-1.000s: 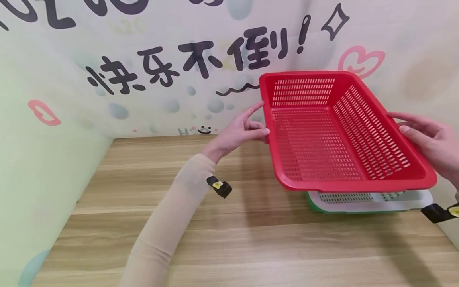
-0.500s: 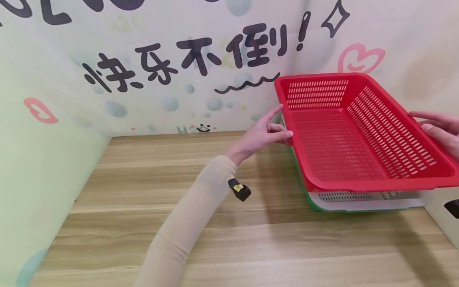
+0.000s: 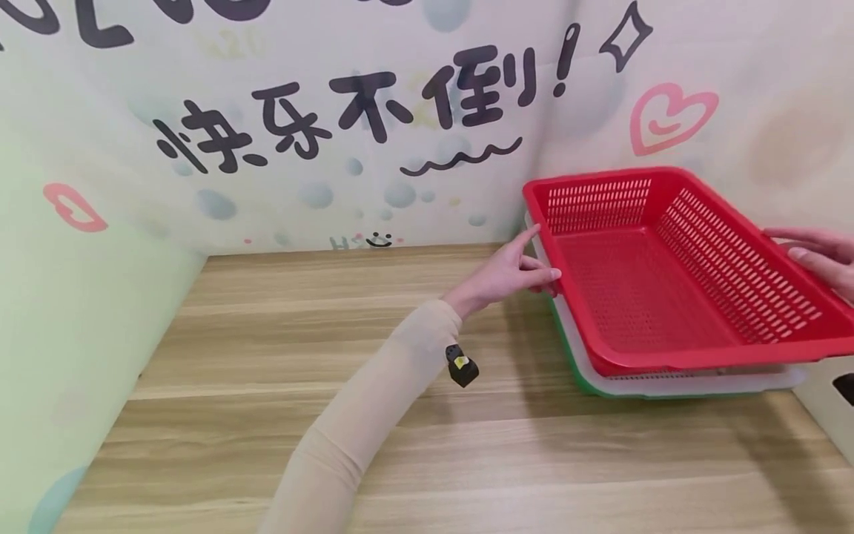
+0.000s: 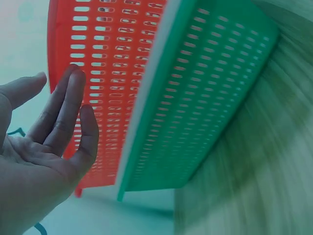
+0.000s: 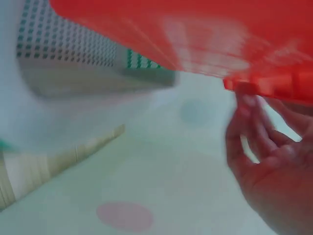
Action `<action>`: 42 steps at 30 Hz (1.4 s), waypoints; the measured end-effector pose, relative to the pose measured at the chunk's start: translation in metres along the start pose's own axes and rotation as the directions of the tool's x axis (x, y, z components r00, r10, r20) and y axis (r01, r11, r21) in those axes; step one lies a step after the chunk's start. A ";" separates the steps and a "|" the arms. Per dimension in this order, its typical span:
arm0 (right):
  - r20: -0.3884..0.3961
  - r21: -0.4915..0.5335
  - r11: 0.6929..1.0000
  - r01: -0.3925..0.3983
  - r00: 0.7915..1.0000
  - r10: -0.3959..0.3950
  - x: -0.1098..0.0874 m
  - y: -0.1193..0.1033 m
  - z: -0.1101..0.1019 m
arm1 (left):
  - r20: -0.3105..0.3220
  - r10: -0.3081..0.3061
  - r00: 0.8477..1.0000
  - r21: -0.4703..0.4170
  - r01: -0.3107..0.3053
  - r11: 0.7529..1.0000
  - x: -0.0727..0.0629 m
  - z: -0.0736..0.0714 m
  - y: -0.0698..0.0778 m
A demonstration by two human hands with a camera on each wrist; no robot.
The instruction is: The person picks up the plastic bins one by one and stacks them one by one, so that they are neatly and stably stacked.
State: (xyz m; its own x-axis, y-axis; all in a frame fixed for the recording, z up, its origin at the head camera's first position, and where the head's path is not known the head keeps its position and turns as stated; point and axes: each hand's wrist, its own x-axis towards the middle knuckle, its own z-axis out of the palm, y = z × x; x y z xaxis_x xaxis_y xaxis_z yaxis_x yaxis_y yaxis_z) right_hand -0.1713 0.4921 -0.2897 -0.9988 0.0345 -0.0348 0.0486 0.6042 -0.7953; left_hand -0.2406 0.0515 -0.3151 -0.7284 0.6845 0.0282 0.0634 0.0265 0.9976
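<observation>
A red slotted plastic basket [image 3: 723, 359] is held over a white basket [image 3: 694, 385] nested in a green basket [image 3: 572, 356] at the table's right side. My left hand [image 3: 507, 276] pinches the red basket's left rim, thumb on top and fingers beneath. In the left wrist view, the left hand's fingers [image 4: 66, 105] lie along its slotted outer wall. At the opposite rim, my right hand [image 3: 823, 256] grips the edge, partly cut off by the frame. The right wrist view shows the red basket's right part tilted up, with a gap above the white basket's rim [image 5: 98, 103].
The wood-grain table [image 3: 300, 356] extends left and in front of the baskets. Behind it hangs a printed backdrop [image 3: 347, 185] with black lettering. A pale wall [image 3: 73, 297] borders the left, and another stands close on the right.
Both hands have carried the red basket rightward, then lowered it onto or into the white one, its left side going down first. The white and green baskets have stayed put.
</observation>
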 end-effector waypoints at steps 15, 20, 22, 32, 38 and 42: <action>0.170 -0.337 0.935 0.112 0.984 -0.057 -0.003 -0.004 0.024 | -0.068 -0.065 0.996 0.119 0.073 0.990 -0.042 -0.050 -0.046; 0.155 -0.332 0.934 0.132 0.984 -0.084 0.002 -0.022 0.033 | -0.152 -0.120 0.981 0.168 0.145 0.975 -0.065 -0.071 -0.064; 0.162 -0.356 0.928 0.114 0.985 -0.059 0.004 -0.030 0.035 | -0.183 -0.126 0.975 0.196 0.162 0.967 -0.074 -0.079 -0.069; 0.212 -0.446 0.875 0.188 0.972 -0.100 0.008 -0.070 0.067 | -0.297 -0.085 0.951 0.518 0.235 0.822 -0.108 -0.111 -0.073; 0.253 -0.448 0.840 0.306 0.944 -0.210 0.015 -0.097 0.089 | -0.318 -0.059 0.946 0.697 0.275 0.662 -0.126 -0.126 -0.063; 0.275 -0.462 0.817 0.345 0.932 -0.238 0.017 -0.120 0.106 | -0.344 -0.015 0.939 0.805 0.302 0.511 -0.134 -0.138 -0.057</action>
State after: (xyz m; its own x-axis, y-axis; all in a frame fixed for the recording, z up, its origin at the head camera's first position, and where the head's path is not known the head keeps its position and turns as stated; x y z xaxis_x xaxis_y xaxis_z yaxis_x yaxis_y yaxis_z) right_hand -0.1948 0.3361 -0.2593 -0.9439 -0.3300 -0.0096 -0.3014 0.8733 -0.3827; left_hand -0.2403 -0.1423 -0.3676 -0.9193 0.3922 0.0332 0.3610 0.8068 0.4677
